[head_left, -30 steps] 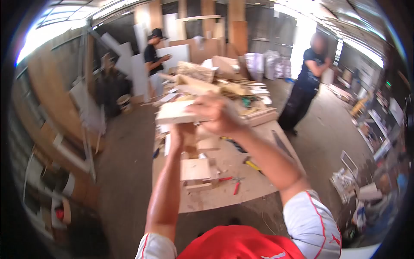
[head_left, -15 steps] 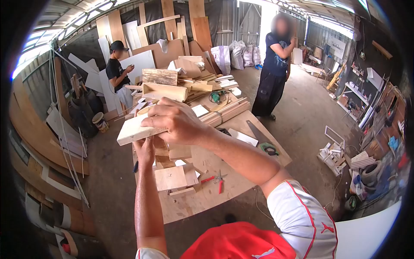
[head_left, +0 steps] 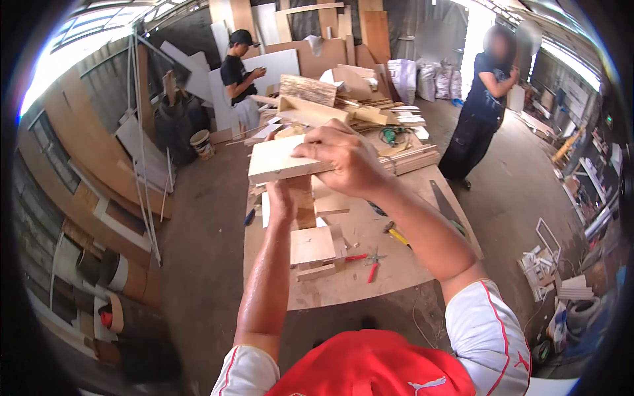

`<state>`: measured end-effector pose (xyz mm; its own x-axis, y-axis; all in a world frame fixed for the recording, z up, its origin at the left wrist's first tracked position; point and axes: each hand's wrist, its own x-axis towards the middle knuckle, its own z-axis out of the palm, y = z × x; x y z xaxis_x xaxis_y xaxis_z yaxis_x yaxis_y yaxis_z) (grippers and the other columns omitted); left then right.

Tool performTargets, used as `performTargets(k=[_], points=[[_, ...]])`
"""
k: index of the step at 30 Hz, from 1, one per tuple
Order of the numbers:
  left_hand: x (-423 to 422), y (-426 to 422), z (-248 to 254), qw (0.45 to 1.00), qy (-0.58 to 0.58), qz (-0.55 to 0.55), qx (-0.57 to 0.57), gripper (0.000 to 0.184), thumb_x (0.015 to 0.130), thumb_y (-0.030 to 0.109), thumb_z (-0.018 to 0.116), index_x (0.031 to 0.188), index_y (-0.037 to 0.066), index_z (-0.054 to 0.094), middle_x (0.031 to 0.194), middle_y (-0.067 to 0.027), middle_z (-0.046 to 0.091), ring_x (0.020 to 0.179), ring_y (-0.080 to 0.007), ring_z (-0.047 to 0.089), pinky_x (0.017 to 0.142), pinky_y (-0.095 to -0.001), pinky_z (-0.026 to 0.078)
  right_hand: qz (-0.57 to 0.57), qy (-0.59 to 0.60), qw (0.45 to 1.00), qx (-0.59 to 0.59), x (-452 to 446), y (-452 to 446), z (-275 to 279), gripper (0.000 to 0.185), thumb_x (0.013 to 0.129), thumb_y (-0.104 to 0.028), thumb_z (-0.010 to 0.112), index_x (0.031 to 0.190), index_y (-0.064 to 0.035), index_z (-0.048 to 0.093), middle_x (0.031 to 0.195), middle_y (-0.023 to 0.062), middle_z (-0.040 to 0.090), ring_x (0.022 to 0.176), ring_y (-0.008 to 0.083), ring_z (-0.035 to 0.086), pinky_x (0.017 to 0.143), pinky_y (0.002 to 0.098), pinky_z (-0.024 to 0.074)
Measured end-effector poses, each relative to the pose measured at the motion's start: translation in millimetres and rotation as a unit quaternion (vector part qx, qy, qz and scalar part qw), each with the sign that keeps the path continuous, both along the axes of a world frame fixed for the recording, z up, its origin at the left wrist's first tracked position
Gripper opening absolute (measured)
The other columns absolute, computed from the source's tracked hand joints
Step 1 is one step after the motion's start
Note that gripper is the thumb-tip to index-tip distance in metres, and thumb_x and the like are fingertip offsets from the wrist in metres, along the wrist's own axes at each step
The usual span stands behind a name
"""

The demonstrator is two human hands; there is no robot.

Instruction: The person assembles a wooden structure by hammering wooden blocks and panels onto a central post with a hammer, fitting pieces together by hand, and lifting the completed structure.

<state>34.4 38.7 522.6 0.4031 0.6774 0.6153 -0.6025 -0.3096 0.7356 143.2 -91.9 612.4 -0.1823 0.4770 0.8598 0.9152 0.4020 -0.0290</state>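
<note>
A pale wooden board (head_left: 274,160) is held up in front of me over the workbench, its thick edge towards me. My right hand (head_left: 347,158) grips its right end, the fingers bent over the top face. My left hand (head_left: 282,198) holds it from underneath on the left, mostly hidden by the board. Below the board a darker wood strip (head_left: 304,204) shows; I cannot tell whether the two are joined. Nearer me on the bench are a small wooden block-like piece (head_left: 312,246), red-handled pliers (head_left: 374,265) and a yellow-handled hammer (head_left: 398,235).
Offcuts (head_left: 310,90) are piled at the far end of the workbench (head_left: 422,270), with a green power tool (head_left: 392,135) beside them. A handsaw (head_left: 444,203) lies along the right edge. One person (head_left: 238,76) stands at far left, another (head_left: 479,105) at right.
The view has swung left, so the scene sits further right. Both hands still hold the board, now turned a little more level. The yellow-handled hammer has come into sight beside my right forearm.
</note>
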Motion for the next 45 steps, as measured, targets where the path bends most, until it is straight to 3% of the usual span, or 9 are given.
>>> performTargets(k=[2,3,5,9,14,17,24,36,45], points=[[6,6,-5,1.0,-0.016,-0.01,-0.007,0.135,0.067,0.101,0.05,0.16,0.005,0.026,0.152,-0.0134,0.045,0.141,-0.0267,0.045,0.117,-0.045,0.038,0.002,-0.006,1.0,-0.003,-1,0,5,0.046,0.064,0.001,0.072,0.107,-0.0123,0.079,0.104,0.005,0.07,0.1,0.0289,0.065,0.095,0.042,0.0523],[1,5,-8,0.997,-0.042,-0.059,0.01,0.106,0.089,0.074,0.061,0.162,0.005,0.025,0.148,-0.0123,0.046,0.137,-0.0228,0.045,0.114,-0.0392,0.037,0.002,-0.008,1.0,-0.005,-2,1,5,0.046,0.064,0.001,0.072,0.107,-0.0125,0.079,0.104,0.005,0.071,0.1,0.0292,0.065,0.096,0.0427,0.0518],[6,6,-9,0.994,-0.056,-0.095,-0.009,0.109,0.087,0.072,0.067,0.162,0.005,0.024,0.147,-0.0111,0.047,0.134,-0.0215,0.047,0.113,-0.0387,0.038,0.0,0.005,1.0,-0.012,1,4,3,0.046,0.066,0.002,0.072,0.108,-0.0135,0.08,0.105,0.0052,0.072,0.097,0.0269,0.065,0.094,0.0417,0.0522],[-3,8,-9,0.99,-0.058,-0.129,0.013,0.076,0.102,0.023,0.068,0.161,0.0,0.025,0.141,-0.0092,0.053,0.127,-0.0172,0.051,0.11,-0.0333,0.039,0.002,0.018,1.0,-0.003,3,3,7,0.045,0.068,0.004,0.077,0.11,-0.0129,0.08,0.103,0.0051,0.073,0.096,0.0233,0.063,0.087,0.0365,0.0544],[2,13,-10,0.993,-0.017,-0.119,0.015,0.068,0.099,0.018,0.071,0.154,-0.001,0.035,0.15,-0.0146,0.05,0.138,-0.0232,0.05,0.114,-0.0379,0.04,0.025,0.072,0.996,-0.036,5,1,13,0.037,0.073,0.002,0.081,0.108,-0.0101,0.079,0.102,0.0039,0.073,0.098,0.0205,0.065,0.088,0.034,0.0543],[7,-10,-1,0.993,-0.121,-0.005,-0.003,0.054,0.09,0.01,0.08,0.133,-0.001,0.049,0.129,-0.0109,0.058,0.121,-0.0224,0.059,0.101,-0.0352,0.05,0.044,0.087,0.994,-0.038,7,2,14,0.037,0.073,-0.002,0.08,0.109,-0.0109,0.08,0.101,0.008,0.073,0.095,0.0258,0.069,0.086,0.0362,0.0561],[32,-1,-27,0.904,-0.114,0.369,0.184,0.054,0.077,0.002,0.088,0.122,0.007,0.058,0.126,-0.0153,0.057,0.113,-0.031,0.064,0.087,-0.037,0.055,0.059,0.093,0.993,-0.043,-4,3,15,0.038,0.072,0.002,0.083,0.108,-0.0094,0.079,0.1,0.0034,0.074,0.098,0.0204,0.066,0.089,0.0335,0.0542],[28,-2,-31,0.93,-0.103,0.322,0.145,0.043,0.086,-0.008,0.076,0.124,0.002,0.058,0.127,-0.0091,0.052,0.111,-0.0193,0.065,0.085,-0.0287,0.061,0.035,0.046,0.998,-0.014,-4,11,0,0.046,0.068,0.005,0.082,0.111,-0.0126,0.079,0.103,0.0031,0.072,0.096,0.0222,0.064,0.085,0.0347,0.054],[24,-7,-29,0.961,-0.138,0.223,0.084,0.054,0.089,-0.007,0.074,0.135,-0.003,0.047,0.129,-0.0136,0.059,0.12,-0.0207,0.061,0.103,-0.035,0.05,0.042,0.036,0.998,-0.016,-2,14,-2,0.046,0.066,0.006,0.071,0.107,-0.0139,0.08,0.105,0.0042,0.072,0.104,0.0291,0.065,0.087,0.0402,0.0565]])
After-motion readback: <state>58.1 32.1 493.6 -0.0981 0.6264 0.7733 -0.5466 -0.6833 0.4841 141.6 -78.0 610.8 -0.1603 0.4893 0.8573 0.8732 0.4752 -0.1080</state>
